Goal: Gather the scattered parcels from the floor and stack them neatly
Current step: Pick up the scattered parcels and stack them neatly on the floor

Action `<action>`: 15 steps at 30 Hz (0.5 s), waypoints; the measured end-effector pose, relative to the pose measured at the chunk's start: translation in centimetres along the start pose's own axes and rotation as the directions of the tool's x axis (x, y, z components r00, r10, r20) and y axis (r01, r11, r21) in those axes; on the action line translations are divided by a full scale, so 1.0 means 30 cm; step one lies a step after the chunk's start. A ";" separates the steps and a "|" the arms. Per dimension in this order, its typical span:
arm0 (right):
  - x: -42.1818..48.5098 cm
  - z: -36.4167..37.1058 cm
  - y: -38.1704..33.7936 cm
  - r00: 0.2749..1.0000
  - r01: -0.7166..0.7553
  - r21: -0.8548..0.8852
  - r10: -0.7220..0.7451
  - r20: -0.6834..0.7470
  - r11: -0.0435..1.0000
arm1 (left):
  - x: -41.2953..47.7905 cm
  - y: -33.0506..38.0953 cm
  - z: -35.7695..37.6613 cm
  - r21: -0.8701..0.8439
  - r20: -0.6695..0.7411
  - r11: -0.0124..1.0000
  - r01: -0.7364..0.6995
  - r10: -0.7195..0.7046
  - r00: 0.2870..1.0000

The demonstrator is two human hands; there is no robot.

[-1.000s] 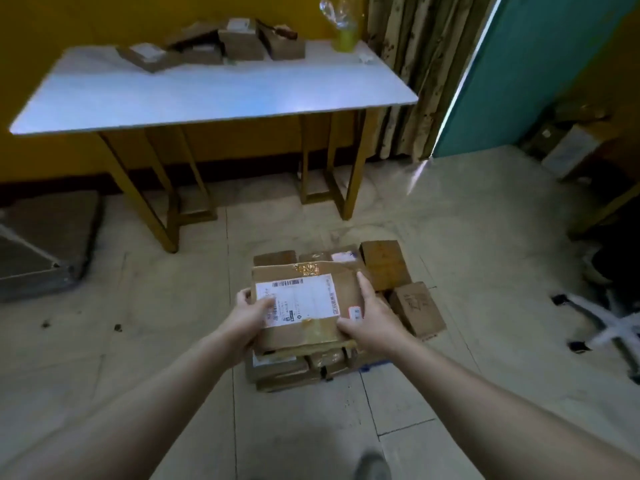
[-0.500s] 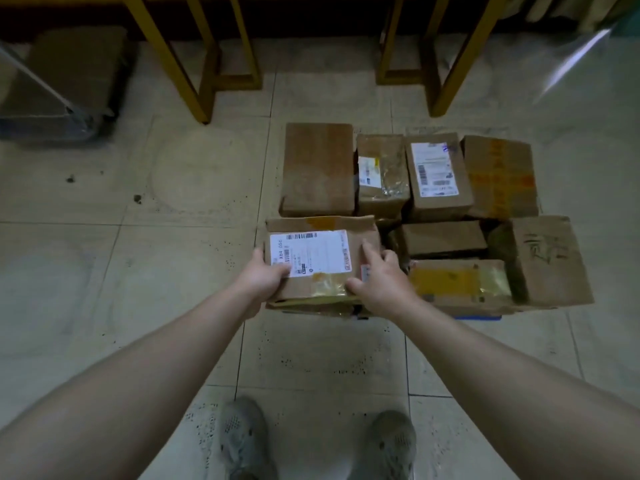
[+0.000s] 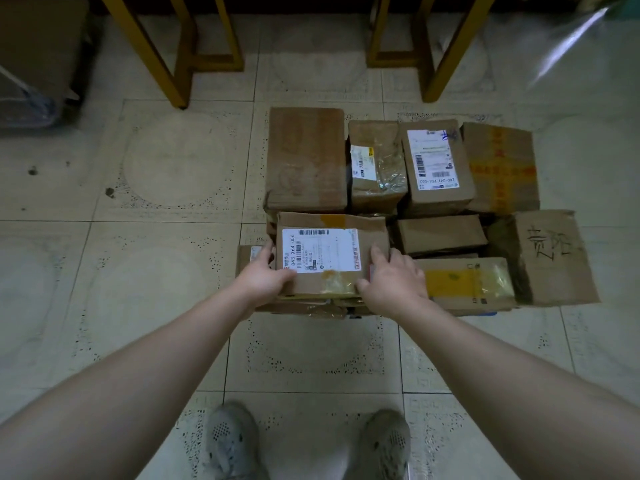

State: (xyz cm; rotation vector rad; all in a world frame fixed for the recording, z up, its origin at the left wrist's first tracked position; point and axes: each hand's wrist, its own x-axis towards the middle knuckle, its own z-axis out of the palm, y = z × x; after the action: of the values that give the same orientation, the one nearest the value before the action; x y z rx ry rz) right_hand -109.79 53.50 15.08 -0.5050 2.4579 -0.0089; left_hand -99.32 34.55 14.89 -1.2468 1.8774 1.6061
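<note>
Labelled parcel between both hands — gripped at each side.

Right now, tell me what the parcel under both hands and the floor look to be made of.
The parcel held by the left hand and right hand looks like brown corrugated cardboard, matte and creased, with a white paper label and glossy yellowish tape. The floor looks like glazed ceramic tile: pale, slightly shiny, with grout lines and a speckled printed pattern.

The pale tiled floor is being occupied by a tight cluster of cardboard parcels, yellow table legs, and two grey shoes.
</note>
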 end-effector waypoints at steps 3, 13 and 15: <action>-0.026 -0.023 0.009 1.000 -0.014 0.047 0.013 0.024 0.999 | -0.040 0.019 -0.019 0.079 0.008 0.997 -0.012 0.011 1.000; -0.031 -0.043 -0.025 0.999 0.052 0.048 -0.052 0.005 0.998 | -0.001 -0.027 -0.110 0.195 -0.122 0.981 0.003 0.021 0.992; 0.002 -0.013 -0.034 0.992 0.128 -0.045 -0.128 -0.011 0.991 | 0.063 -0.062 -0.114 0.188 -0.187 0.981 0.044 -0.008 0.982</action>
State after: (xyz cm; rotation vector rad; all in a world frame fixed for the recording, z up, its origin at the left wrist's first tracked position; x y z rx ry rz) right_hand -109.69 52.49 15.49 -0.6836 2.4399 -0.0106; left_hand -97.98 30.74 13.31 -1.3698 2.0622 1.2983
